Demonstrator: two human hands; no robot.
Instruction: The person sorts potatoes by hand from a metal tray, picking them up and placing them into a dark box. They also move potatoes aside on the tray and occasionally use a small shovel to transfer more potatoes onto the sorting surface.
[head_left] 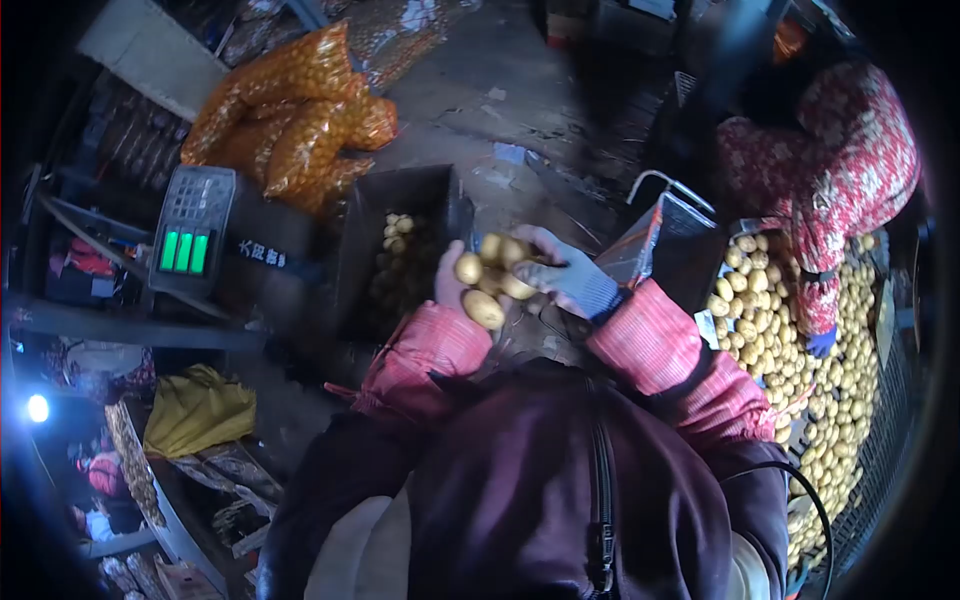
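Several potatoes [484, 309] are gathered between my two hands in front of my chest. My left hand [449, 278], below a pink sleeve cuff, curls against them from the left side. On the right, my right hand [566, 272] wears a pale glove with a blue-grey cuff, and its fingers wrap over the potatoes. Just left of my hands stands a dark box [459, 190] with potatoes [398, 228] inside; its lower part is in deep shadow. A weighing scale [196, 228] with a green lit display is farther left.
Orange mesh sacks [290, 115] lie at the upper left. A co-worker in a red floral top [850, 150] reaches a purple-gloved hand [822, 342] over a heap of potatoes [835, 400] at right. A metal-handled container [650, 235] and a yellow sack [200, 410] are also nearby.
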